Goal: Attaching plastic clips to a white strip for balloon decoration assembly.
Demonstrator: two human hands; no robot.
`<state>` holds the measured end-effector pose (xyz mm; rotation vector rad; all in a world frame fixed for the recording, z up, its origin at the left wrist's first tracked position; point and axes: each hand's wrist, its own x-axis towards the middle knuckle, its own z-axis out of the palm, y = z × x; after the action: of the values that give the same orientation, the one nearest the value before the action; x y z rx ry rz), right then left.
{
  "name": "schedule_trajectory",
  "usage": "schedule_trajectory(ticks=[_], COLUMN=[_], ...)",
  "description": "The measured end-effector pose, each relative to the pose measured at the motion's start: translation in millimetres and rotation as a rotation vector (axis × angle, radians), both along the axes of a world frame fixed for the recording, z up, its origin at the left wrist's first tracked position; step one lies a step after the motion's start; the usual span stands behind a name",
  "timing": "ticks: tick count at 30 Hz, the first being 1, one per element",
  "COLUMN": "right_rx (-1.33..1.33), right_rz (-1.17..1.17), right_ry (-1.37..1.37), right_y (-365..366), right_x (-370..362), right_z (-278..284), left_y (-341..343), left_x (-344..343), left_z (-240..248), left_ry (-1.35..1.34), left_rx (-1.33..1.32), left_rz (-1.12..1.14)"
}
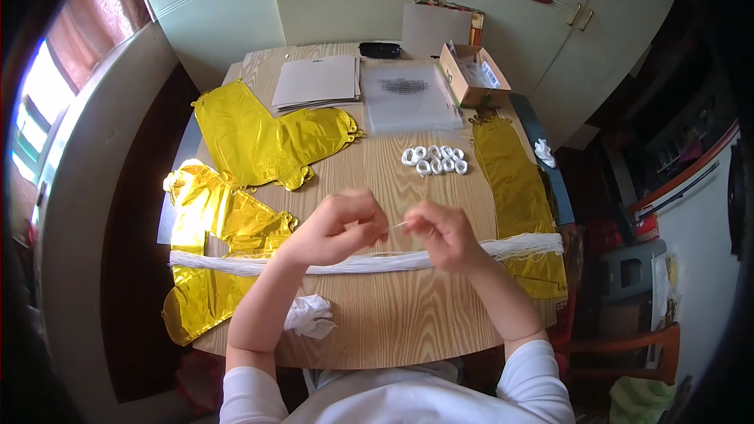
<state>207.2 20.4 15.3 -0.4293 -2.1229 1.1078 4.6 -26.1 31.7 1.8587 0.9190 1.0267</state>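
Above the middle of the table, my left hand and my right hand are held close together, fingers pinched. A short length of thin white string spans the gap between them, one end in each hand. Below them a long bundle of white strings lies across the table from side to side, its ends resting over gold foil. Beyond my hands sit several small white coils in two rows. Parts of the string inside my fingers are hidden.
Flat gold foil shapes, like uninflated balloons, lie left and right. Farther back are grey card sheets, clear plastic bags, a black case and a cardboard box. Crumpled white cloth or tissue lies near the front edge.
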Motion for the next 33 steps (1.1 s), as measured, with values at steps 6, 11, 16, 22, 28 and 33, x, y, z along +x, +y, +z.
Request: schedule_trajectory(ticks=[6, 11, 16, 22, 28, 33], right_rx=[0.085, 0.094, 0.134, 0.14, 0.078, 0.073], right_rz=[0.037, -0.102, -0.003, -0.029, -0.147, -0.05], right_ry=[-0.149, 0.021, -0.003, -0.069, 0.06, -0.003], right_y=[0.2, 4.2, -1.7, -8.8, 2.1, -10.5], right_x=[0.2, -0.4, 1.6, -5.2, -2.3, 1.0], right_z=[-10.7, -3.7, -3.6, -13.2, -6.4, 6.6], left_y=[2.9, -2.5, -1.2, 0.6, -0.4, 1.0], left_x=[20.8, 12.1, 11.5, 27.1, 10.3, 15.0], left_z=[0.7, -4.8, -6.7, -6.6, -10.5, -9.9], left_ry=[0.312, -0.669, -0.183, -0.409, -0.457, -0.002], left_rx=[0.377, -0.341, -0.09, 0.007, -0.265, 0.037], left_rz=[0.304, -0.279, 0.037, 0.168, -0.099, 0.177])
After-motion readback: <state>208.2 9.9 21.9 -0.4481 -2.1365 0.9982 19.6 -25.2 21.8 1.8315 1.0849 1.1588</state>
